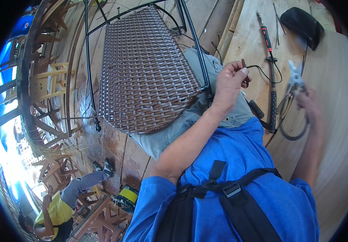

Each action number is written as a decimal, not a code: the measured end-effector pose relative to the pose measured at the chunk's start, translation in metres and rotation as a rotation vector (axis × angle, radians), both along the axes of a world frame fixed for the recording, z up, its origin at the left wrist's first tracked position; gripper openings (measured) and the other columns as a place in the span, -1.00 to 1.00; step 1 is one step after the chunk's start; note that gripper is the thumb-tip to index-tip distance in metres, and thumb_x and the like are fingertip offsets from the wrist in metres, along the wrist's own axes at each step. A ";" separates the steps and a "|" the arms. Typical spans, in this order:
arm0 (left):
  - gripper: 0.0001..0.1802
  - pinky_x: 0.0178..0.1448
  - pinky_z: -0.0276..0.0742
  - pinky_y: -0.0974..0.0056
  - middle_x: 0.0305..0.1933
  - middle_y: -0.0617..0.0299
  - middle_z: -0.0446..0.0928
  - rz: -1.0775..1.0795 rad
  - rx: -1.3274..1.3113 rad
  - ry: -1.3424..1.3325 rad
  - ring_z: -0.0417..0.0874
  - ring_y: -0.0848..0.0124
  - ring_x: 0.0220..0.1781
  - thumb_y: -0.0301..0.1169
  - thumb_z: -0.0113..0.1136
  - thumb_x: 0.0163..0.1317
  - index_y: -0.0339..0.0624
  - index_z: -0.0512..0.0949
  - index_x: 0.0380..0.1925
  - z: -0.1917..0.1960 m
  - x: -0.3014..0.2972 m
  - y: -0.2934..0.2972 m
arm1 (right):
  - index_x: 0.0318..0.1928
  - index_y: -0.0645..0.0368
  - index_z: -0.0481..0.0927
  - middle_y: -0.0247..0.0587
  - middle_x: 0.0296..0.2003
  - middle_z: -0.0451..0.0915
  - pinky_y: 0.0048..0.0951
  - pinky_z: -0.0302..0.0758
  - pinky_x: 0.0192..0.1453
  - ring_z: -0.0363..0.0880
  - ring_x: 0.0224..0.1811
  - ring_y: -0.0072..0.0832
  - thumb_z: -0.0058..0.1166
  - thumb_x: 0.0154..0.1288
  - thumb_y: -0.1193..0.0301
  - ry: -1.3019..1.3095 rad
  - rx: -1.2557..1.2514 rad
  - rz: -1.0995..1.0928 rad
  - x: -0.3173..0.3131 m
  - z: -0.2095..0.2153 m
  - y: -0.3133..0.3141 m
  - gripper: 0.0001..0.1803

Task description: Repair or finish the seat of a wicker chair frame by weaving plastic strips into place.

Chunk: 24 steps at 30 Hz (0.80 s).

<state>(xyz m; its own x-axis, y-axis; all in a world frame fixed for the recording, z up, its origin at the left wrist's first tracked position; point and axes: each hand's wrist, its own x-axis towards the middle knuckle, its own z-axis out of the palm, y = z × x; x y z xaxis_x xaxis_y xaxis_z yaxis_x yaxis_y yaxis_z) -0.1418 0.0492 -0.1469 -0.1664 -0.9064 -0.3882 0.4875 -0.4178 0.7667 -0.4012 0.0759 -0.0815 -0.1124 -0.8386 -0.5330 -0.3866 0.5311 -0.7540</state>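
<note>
A brown woven wicker panel [145, 72] on a black metal frame [201, 60] rests across my lap. Just right of the frame, my left hand [231, 82] is closed, pinching a short brown strip [243, 63] between thumb and fingers. My right hand [309, 105], smeared by motion, grips a pair of pliers [294, 74] with pale jaws pointing up and away from me. Its looped grey handles hang below the fingers. The pliers are apart from the panel, over the wooden board at right.
On the board [335, 133] lie a red-and-black soldering iron [266, 39] with a black cord, a black pouch [302, 26] and a hammer-like tool [273, 103]. Wooden frames [49, 82] stand at left. At lower left sits a person in a yellow shirt [61, 209], near a dark green-and-yellow container [127, 197].
</note>
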 end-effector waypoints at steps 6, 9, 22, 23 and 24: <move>-0.81 -0.27 0.44 0.38 -0.34 0.28 0.53 0.062 0.048 0.116 0.60 0.45 -0.33 -0.41 0.13 0.25 -0.17 0.41 -0.18 0.019 0.011 -0.002 | 0.18 0.23 0.33 -0.20 -0.05 0.49 -0.41 0.49 -0.05 0.49 -0.08 -0.45 0.03 0.10 0.43 -0.833 0.123 -0.181 0.099 -0.044 0.033 -0.43; -0.80 -0.25 0.47 0.35 -0.35 0.25 0.54 0.056 0.056 0.172 0.61 0.42 -0.32 -0.40 0.14 0.24 -0.17 0.40 -0.19 0.025 0.016 0.001 | 0.10 0.27 0.42 -0.28 -0.21 0.51 -0.51 0.39 -0.10 0.45 -0.21 -0.54 0.08 0.17 0.30 -0.622 0.006 -0.085 0.101 -0.028 0.012 -0.49; -0.81 -0.20 0.51 0.36 -0.34 0.23 0.54 -0.013 0.052 0.174 0.57 0.44 -0.35 -0.43 0.17 0.21 -0.29 0.46 -0.23 0.041 0.030 0.004 | 0.15 0.24 0.36 0.04 -0.13 0.50 -0.34 0.38 0.06 0.50 -0.03 -0.20 -0.01 0.24 -0.08 -0.021 -0.422 0.297 0.139 -0.014 0.005 -0.30; -0.81 -0.20 0.50 0.37 -0.34 0.23 0.54 -0.049 0.050 0.135 0.57 0.45 -0.35 -0.43 0.15 0.21 -0.30 0.46 -0.22 0.040 0.030 0.005 | 0.17 0.24 0.35 0.03 -0.11 0.50 -0.35 0.38 0.07 0.49 0.00 -0.20 -0.01 0.25 -0.05 -0.004 -0.426 0.311 0.136 -0.017 0.006 -0.32; -0.81 -0.22 0.49 0.39 -0.35 0.24 0.53 -0.045 0.025 0.116 0.56 0.48 -0.36 -0.44 0.14 0.22 -0.32 0.47 -0.23 0.038 0.028 0.006 | 0.17 0.23 0.35 0.03 -0.10 0.50 -0.34 0.37 0.08 0.48 0.01 -0.20 -0.02 0.26 -0.04 -0.031 -0.460 0.289 0.135 -0.021 0.008 -0.33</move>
